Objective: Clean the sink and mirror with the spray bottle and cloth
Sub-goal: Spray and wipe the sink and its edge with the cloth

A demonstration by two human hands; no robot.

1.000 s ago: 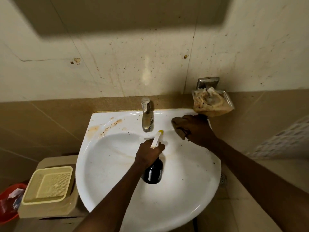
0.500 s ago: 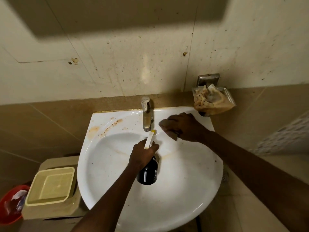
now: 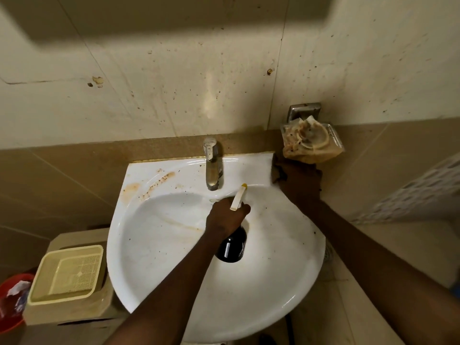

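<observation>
- Sink point(image 3: 174, 257), white, stained along its back-left rim.
- Left hand point(image 3: 227, 217) grips dark spray bottle point(image 3: 232, 247) over the open basin.
- Right hand point(image 3: 298, 180) presses cloth point(image 3: 275, 171) on the back-right rim, under soap dish point(image 3: 312, 143); finger position unclear.

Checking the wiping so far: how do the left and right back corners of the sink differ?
The left back corner shows brown-orange stains and dark specks; the right back corner looks white and glossy. The right hand rests with a cloth at the right back corner; nothing touches the left back corner. Both belong to the white sink.
</observation>
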